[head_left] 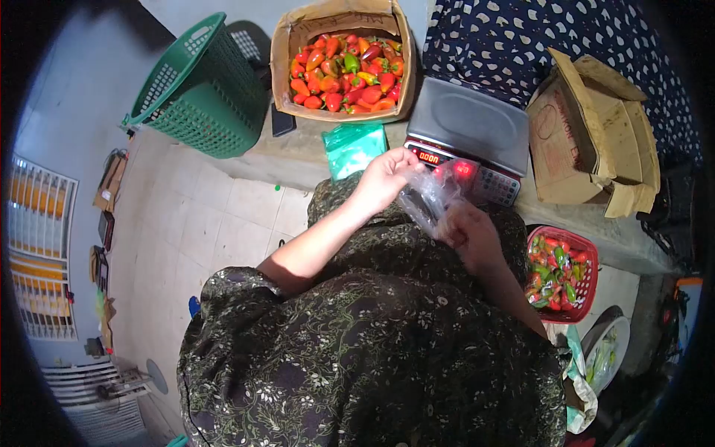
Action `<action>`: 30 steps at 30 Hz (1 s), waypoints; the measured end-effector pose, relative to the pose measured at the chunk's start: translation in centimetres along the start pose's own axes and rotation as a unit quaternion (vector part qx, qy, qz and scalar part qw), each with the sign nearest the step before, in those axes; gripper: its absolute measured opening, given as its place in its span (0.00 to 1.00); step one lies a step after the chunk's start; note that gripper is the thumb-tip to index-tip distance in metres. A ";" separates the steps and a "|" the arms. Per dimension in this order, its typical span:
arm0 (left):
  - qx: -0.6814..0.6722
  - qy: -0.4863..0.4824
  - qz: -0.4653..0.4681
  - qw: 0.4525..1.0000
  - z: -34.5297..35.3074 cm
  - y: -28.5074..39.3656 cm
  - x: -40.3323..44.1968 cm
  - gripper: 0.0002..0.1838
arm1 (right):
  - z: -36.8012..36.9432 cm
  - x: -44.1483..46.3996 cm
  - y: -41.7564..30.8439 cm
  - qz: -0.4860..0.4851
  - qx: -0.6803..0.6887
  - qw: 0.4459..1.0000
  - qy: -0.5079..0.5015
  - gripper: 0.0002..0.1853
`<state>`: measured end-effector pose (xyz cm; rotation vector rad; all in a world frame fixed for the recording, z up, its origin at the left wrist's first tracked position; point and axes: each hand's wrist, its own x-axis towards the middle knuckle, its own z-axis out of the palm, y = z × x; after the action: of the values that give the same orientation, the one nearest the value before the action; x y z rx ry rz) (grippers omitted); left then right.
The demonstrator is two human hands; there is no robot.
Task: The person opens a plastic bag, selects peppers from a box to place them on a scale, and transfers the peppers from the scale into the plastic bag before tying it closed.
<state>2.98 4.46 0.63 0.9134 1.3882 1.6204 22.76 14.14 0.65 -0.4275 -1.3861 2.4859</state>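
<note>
A clear plastic bag (426, 203) is stretched between my two hands above my lap. My left hand (389, 176) pinches its upper left edge with fingers closed. Lower down on the other side, my right hand (468, 229) grips the bag, its fingers curled and partly in shadow. Just behind the bag stands a digital scale (469, 112) with a bare grey pan; its red display shows through the plastic. A cardboard box (339, 115) full of red, orange and some green peppers (346, 73) sits beyond my left hand. Nearer lies a stack of green plastic bags (356, 149).
A tall green basket (205, 112) stands at the left and a dark phone (283, 123) lies near it. An opened cardboard box (562, 149) is right of the scale. Beside my right arm, a red basket (588, 287) holds bagged peppers. A pale bowl (622, 350) sits lower right.
</note>
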 end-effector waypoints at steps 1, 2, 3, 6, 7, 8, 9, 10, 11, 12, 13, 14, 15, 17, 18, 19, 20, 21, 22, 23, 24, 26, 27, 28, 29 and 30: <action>-0.023 0.010 0.006 1.000 0.3 0.2 0.0 0.06 | -0.2 0.0 0.3 0.013 -0.107 0.994 0.003 0.09; -0.046 0.020 0.011 0.999 0.8 0.4 -0.2 0.07 | -0.3 -0.1 0.5 0.026 -0.212 0.977 0.006 0.09; -0.068 0.030 0.017 0.997 1.3 0.9 -0.3 0.08 | -0.3 0.0 0.3 0.019 -0.269 0.962 0.051 0.10; -0.135 -0.094 -0.054 0.985 2.0 2.4 -1.8 0.15 | -1.2 1.3 -0.5 -0.048 -0.271 0.949 0.156 0.10; -0.139 -0.140 -0.080 0.977 2.3 2.6 -2.4 0.17 | -2.2 2.0 -0.7 -0.099 -0.162 0.968 0.164 0.10; -0.142 -0.182 -0.068 0.971 3.0 2.1 -2.9 0.23 | -2.7 2.5 -0.8 -0.148 -0.052 0.973 0.167 0.11; -0.141 -0.128 -0.062 0.980 5.2 3.0 -3.4 0.25 | -2.4 2.7 -1.1 -0.133 0.010 0.975 0.179 0.11; -0.085 -0.125 -0.050 0.987 5.5 2.0 -2.9 0.23 | -2.0 2.8 -1.4 -0.114 0.073 0.972 0.191 0.10; -0.029 -0.122 -0.038 0.991 5.4 1.2 -2.8 0.22 | -1.7 2.8 -1.6 -0.095 0.136 0.965 0.203 0.10; -0.002 -0.087 -0.052 0.995 4.9 1.1 -2.7 0.16 | -2.1 2.8 -1.4 -0.083 0.130 0.977 0.144 0.10; 0.025 -0.053 -0.066 0.996 4.1 1.1 -2.3 0.11 | -2.9 2.7 -0.8 -0.071 0.122 0.986 0.085 0.10; 0.227 -0.009 -0.002 0.974 2.7 0.5 -1.5 0.10 | -3.3 2.5 -0.5 -0.059 0.114 0.991 0.025 0.10; 0.279 0.040 0.016 0.959 1.8 -0.2 -1.1 0.13 | -2.5 2.2 -0.7 -0.025 0.079 0.996 0.037 0.09; 0.249 0.112 0.156 0.949 1.1 -1.6 -0.1 0.12 | 0.2 1.3 -1.1 0.040 0.008 0.998 0.045 0.08; 0.113 0.106 0.090 0.984 0.3 -3.2 0.4 0.11 | 0.5 1.5 -0.9 0.027 0.046 0.997 0.056 0.09; -0.010 0.082 0.107 0.991 0.6 -2.8 0.8 0.09 | 0.1 1.9 -0.9 0.014 0.084 0.994 0.069 0.09; -0.111 0.087 0.036 0.989 0.2 -2.5 0.6 0.08 | -0.5 2.3 -1.0 0.004 0.122 0.989 0.085 0.09; -0.214 0.089 -0.037 0.972 0.0 -2.2 0.6 0.07 | -0.7 2.8 -1.4 -0.007 0.140 0.983 0.122 0.10; -0.316 0.056 -0.096 0.942 -0.2 -0.4 0.0 0.09 | -1.0 3.1 -1.9 -0.015 0.157 0.974 0.161 0.10; -0.332 -0.013 -0.098 0.938 -0.4 -0.4 -0.6 0.09 | -1.6 3.3 -2.1 -0.020 0.173 0.964 0.201 0.10; -0.346 -0.081 -0.100 0.929 -0.4 -0.5 -1.2 0.09 | -4.8 4.1 -0.3 -0.048 0.181 0.965 0.181 0.10; -0.168 -0.213 -0.047 0.961 -0.5 -1.0 -0.8 0.07 | -8.3 5.4 2.1 -0.037 0.185 0.967 0.169 0.09; 0.028 -0.262 0.005 0.965 -0.4 -1.4 -0.3 0.05 | -9.3 5.6 2.7 -0.031 0.185 0.969 0.163 0.09; 0.158 -0.235 0.017 0.959 0.1 -1.6 0.4 0.05 | -8.8 5.3 2.0 0.005 0.181 0.971 0.155 0.09; 0.351 -0.173 0.107 0.914 -0.4 -2.7 0.9 0.10 | -8.7 4.6 1.7 0.050 0.118 0.986 0.108 0.08; 0.426 -0.152 0.104 0.886 -0.3 -3.5 0.9 0.17 | -8.6 3.9 1.4 0.096 0.052 0.992 0.057 0.07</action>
<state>2.71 5.48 -2.81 1.7838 1.8312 0.8856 22.30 21.57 -5.31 -0.6989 -1.2159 2.6232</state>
